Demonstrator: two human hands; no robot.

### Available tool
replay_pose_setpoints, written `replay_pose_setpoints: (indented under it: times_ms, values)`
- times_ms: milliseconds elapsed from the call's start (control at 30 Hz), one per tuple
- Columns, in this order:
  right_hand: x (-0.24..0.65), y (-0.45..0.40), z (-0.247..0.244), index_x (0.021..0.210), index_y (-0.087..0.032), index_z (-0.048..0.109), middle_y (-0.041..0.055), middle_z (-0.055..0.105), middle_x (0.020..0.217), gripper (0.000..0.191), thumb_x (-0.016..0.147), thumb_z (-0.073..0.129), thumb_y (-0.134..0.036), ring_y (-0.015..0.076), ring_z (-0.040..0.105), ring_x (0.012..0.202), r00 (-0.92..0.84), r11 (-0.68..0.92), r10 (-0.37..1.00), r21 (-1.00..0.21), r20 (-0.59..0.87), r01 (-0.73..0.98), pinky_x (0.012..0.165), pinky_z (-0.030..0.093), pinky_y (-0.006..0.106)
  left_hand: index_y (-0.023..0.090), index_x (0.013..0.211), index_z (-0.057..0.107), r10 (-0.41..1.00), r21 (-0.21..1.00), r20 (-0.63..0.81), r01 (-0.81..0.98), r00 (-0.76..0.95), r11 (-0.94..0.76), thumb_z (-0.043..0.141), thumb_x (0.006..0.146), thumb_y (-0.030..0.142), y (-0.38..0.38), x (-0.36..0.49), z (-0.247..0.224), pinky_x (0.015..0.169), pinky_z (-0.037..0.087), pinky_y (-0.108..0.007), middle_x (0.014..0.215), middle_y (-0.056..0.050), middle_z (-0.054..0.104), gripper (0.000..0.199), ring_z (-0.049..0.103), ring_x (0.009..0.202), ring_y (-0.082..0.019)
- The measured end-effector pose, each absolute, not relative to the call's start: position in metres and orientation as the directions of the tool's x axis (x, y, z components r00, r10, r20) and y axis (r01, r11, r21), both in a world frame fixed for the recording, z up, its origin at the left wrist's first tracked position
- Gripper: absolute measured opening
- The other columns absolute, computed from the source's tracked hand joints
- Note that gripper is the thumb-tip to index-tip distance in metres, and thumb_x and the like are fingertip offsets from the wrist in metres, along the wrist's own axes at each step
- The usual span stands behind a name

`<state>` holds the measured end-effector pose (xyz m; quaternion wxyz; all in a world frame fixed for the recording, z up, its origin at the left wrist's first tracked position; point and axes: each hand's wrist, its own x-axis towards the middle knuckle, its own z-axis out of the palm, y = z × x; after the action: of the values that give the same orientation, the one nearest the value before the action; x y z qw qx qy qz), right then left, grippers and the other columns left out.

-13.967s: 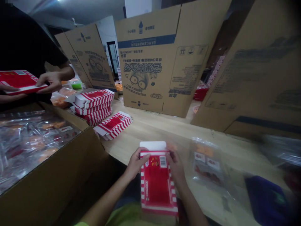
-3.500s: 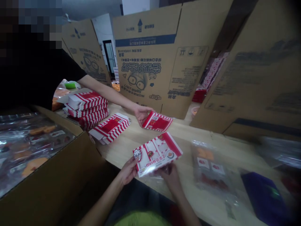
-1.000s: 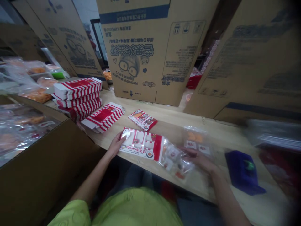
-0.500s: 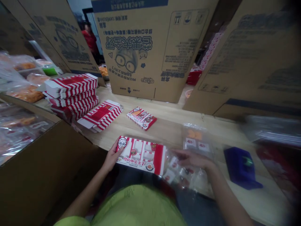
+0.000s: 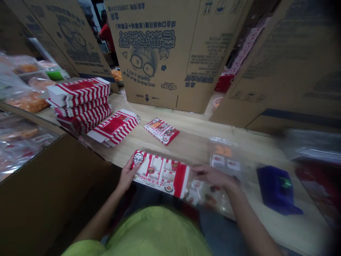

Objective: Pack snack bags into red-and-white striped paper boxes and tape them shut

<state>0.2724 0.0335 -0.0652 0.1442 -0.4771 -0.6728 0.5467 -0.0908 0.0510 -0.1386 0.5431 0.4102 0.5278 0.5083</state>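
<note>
My left hand [image 5: 129,174] grips the left end of a red-and-white printed box [image 5: 161,174], thumb on its top face. At the box's right end, my right hand [image 5: 210,175] is closed at the upper edge of a clear plastic tray pack [image 5: 210,199] with small white packets inside. The left edge of that pack meets the box's right end; whether part of it is inside is hard to see. Beyond my right hand, another clear pack [image 5: 223,153] with orange pieces lies on the table. A smaller printed box [image 5: 162,131] lies flat behind the held one.
Flattened striped boxes [image 5: 80,97] are stacked at the left, with more [image 5: 117,124] beside them. An open carton [image 5: 50,185] stands at the lower left. Large cartons [image 5: 165,64] line the back. A blue holder [image 5: 275,190] is at the right. A person in red [image 5: 107,35] is far back.
The tray pack has shifted left, closer against the box, with my right hand moving slightly left too. My left hand keeps its hold on the box. The view has shifted slightly.
</note>
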Motion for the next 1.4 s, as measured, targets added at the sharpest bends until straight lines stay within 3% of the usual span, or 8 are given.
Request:
replay_pose_setpoints:
  times_ms: [100,267,567,733,1000,1133,1233,1400]
  values:
    - [0.266,0.037,-0.066,0.109,-0.023,0.068,0.0038,0.067,0.112,0.041,0.076,0.061,-0.048,0.0249,0.059,0.102,-0.534,-0.07,0.795,-0.919,-0.287,0.389,0.09,0.044,0.038,0.026,0.143,0.031,0.981,0.981,-0.168,-0.114,-0.092,0.158,0.071,0.072,0.043,0.05,-0.091,-0.14,0.078,0.054,-0.028,0.129,-0.006,0.059,0.083,0.064,0.098,-0.022]
    - [0.252,0.044,-0.062,0.093,-0.022,0.07,0.0012,0.069,0.101,0.027,0.075,0.062,-0.041,0.0234,0.06,0.098,-0.631,-0.078,0.728,-0.947,-0.268,0.312,0.09,0.044,0.037,0.027,0.141,0.038,0.991,0.992,-0.123,-0.048,-0.058,0.12,0.071,0.072,0.042,0.054,-0.093,-0.138,0.096,0.045,-0.031,0.134,-0.005,0.054,0.078,0.055,0.117,-0.024]
    - [0.273,0.038,-0.066,0.113,-0.019,0.048,0.0063,0.061,0.093,0.055,0.066,0.069,-0.038,0.021,0.058,0.081,-0.203,-0.223,0.896,-0.796,-0.394,0.562,0.068,0.046,0.032,0.029,0.142,0.033,0.969,0.971,-0.23,-0.095,-0.095,0.221,0.073,0.07,0.041,0.061,-0.106,-0.138,0.078,0.053,-0.029,0.126,-0.004,0.061,0.083,0.067,0.086,-0.018]
    - [0.276,0.037,-0.075,0.092,-0.019,0.055,0.0041,0.06,0.094,0.038,0.064,0.07,-0.04,0.0209,0.056,0.086,-0.292,-0.2,0.873,-0.832,-0.391,0.517,0.068,0.043,0.029,0.03,0.142,0.032,0.971,0.969,-0.237,-0.074,-0.032,0.235,0.072,0.07,0.043,0.066,-0.107,-0.135,0.082,0.053,-0.03,0.126,-0.004,0.061,0.083,0.067,0.089,-0.019]
    - [0.237,0.066,-0.07,0.095,-0.022,0.043,-0.0028,0.058,0.075,0.045,0.057,0.067,-0.023,0.0156,0.055,0.069,-0.374,-0.245,0.835,-0.881,-0.404,0.405,0.058,0.04,0.025,0.031,0.141,0.034,0.973,0.968,-0.231,-0.099,0.021,0.232,0.073,0.071,0.04,0.071,-0.105,-0.13,0.081,0.053,-0.029,0.128,-0.003,0.06,0.081,0.067,0.092,-0.019]
    - [0.244,0.063,-0.091,0.1,-0.022,0.046,0.0053,0.061,0.096,0.048,0.06,0.07,-0.032,0.0216,0.059,0.089,-0.065,-0.161,0.975,-0.872,-0.214,0.462,0.074,0.046,0.033,0.029,0.14,0.039,0.962,0.962,-0.251,-0.139,-0.102,0.236,0.075,0.068,0.038,0.072,-0.109,-0.132,0.074,0.055,-0.029,0.123,-0.004,0.063,0.081,0.068,0.079,-0.017]
    - [0.259,0.051,-0.107,0.109,-0.022,0.05,0.0111,0.059,0.111,0.056,0.06,0.073,-0.037,0.0273,0.056,0.104,0.164,-0.176,0.981,-0.853,-0.108,0.492,0.082,0.046,0.038,0.028,0.14,0.039,0.953,0.954,-0.271,-0.171,-0.137,0.247,0.075,0.068,0.037,0.073,-0.11,-0.133,0.068,0.055,-0.026,0.123,-0.005,0.063,0.081,0.068,0.075,-0.016]
    - [0.268,0.035,-0.107,0.103,-0.019,0.057,0.0087,0.066,0.09,0.049,0.064,0.07,-0.044,0.0286,0.062,0.09,0.212,-0.319,0.945,-0.84,-0.248,0.439,0.073,0.049,0.039,0.028,0.14,0.037,0.957,0.955,-0.254,-0.19,-0.137,0.227,0.075,0.068,0.037,0.073,-0.11,-0.134,0.064,0.055,-0.025,0.123,-0.006,0.063,0.082,0.067,0.073,-0.015]
